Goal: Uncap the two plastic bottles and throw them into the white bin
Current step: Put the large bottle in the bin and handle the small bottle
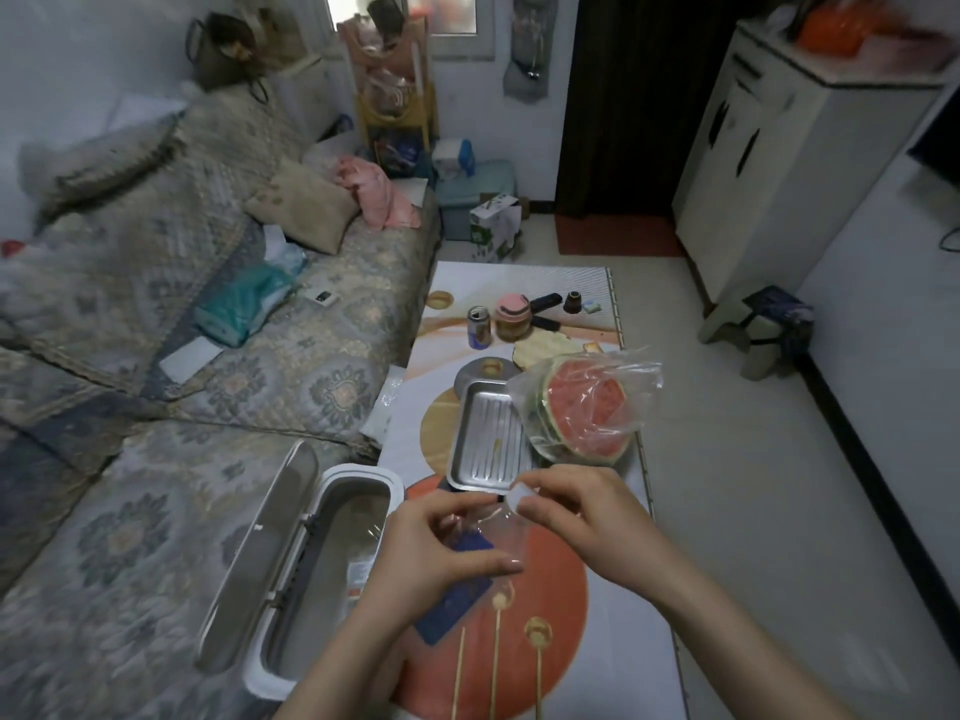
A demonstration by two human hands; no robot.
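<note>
Our right hand pinches the white cap; our left hand grips the clear plastic bottle by its body, above the table's near left edge, beside the open white bin.

2 bare forearms enter from the bottom edge of the frame and end in the left hand and the right hand, lower centre. No sleeve, glove, watch or ring shows on either; the fingernails look short and unpainted.
</note>
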